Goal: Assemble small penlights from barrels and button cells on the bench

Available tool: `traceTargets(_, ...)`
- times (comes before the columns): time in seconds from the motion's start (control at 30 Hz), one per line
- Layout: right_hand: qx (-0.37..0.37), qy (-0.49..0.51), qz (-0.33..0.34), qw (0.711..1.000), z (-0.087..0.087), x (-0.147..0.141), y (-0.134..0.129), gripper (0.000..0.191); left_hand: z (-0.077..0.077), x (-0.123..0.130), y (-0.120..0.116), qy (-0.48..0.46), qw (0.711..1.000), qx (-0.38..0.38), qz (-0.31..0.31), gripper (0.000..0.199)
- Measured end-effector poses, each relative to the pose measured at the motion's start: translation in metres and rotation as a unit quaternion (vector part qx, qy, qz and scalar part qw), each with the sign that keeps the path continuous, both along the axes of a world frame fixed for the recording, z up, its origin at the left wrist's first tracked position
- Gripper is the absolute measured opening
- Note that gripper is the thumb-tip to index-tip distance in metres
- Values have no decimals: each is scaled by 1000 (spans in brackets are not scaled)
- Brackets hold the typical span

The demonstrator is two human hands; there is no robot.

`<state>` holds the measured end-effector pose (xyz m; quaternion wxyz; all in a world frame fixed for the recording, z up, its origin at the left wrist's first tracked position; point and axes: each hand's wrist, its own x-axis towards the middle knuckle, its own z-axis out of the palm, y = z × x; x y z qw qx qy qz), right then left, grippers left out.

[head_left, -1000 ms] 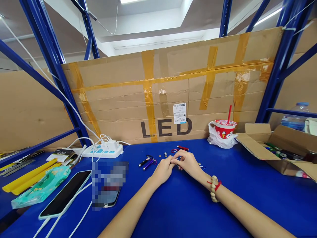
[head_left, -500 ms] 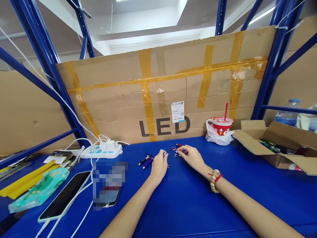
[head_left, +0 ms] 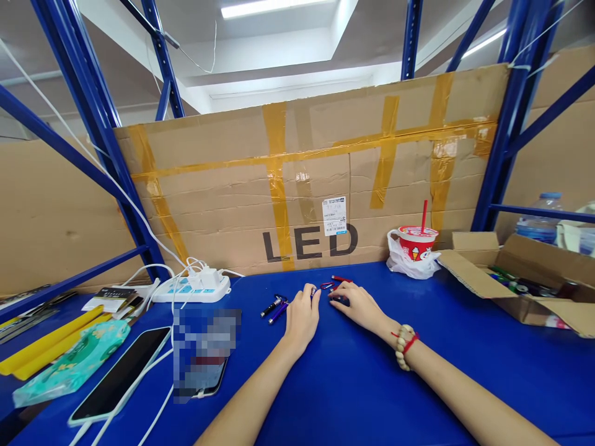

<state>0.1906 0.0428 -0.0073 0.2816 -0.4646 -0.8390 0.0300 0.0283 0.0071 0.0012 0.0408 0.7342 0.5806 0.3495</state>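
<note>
My left hand [head_left: 302, 317] is over the middle of the blue table, thumb and fingertips pinched together. What it holds, if anything, is too small to make out. To its left lie a slim black pen-shaped piece [head_left: 269, 308] with metal fittings and a purple one [head_left: 278, 313], partly behind the hand. My right hand [head_left: 363, 305] rests on the table with fingers curled down and closed; a dark spot shows under them, and their contents are hidden. Just beyond the two hands lie a red pen-shaped piece [head_left: 341, 279] and a small red-and-blue carabiner clip [head_left: 327, 285].
An open cardboard box [head_left: 493, 282] with small items stands at right, beside a red cup [head_left: 417, 241] in a plastic bag. At left are a white power strip [head_left: 193, 288], a phone [head_left: 123, 371], cables and a green packet [head_left: 74, 359]. A cardboard panel [head_left: 223, 210] backs the table.
My left hand has shifted slightly right, towards the carabiner. My right hand has come down onto the table, its fingers now covering the small metal pieces that showed before. The view tilted up slightly.
</note>
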Motion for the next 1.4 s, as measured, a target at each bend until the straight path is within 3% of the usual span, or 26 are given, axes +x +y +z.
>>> traceTargets(0.1,-11,8,3,1000,1,0,0,19,1,0,-1,-6,1000,-15,5,26)
traceTargets(0.3,28,23,-5,999,2,-2,-2,25,2,-3,4,-119,984,-5,135,29)
traceTargets(0.4,22,-9,-19,1000,0,-2,-1,27,1,-7,8,-148,977,-10,154,28)
traceTargets(0.57,-8,-59,-39,998,2,-1,-2,26,0,-8,10,-163,977,-12,136,29)
traceTargets(0.83,-25,-40,-48,998,4,0,-2,18,-1,-5,6,-127,991,19,43,27)
traceTargets(1.07,-41,5,-15,999,2,0,0,16,-2,-7,8,-132,989,17,67,27)
traceTargets(1.27,-31,48,-35,998,3,-4,-1,17,-2,-8,8,-143,987,15,68,27)
traceTargets(1.33,-34,96,-13,995,6,-7,-4,18,-2,-9,9,-147,986,15,75,27)
traceTargets(1.4,-66,138,62,986,10,-12,-10,20,-3,-9,11,-148,986,15,78,26)
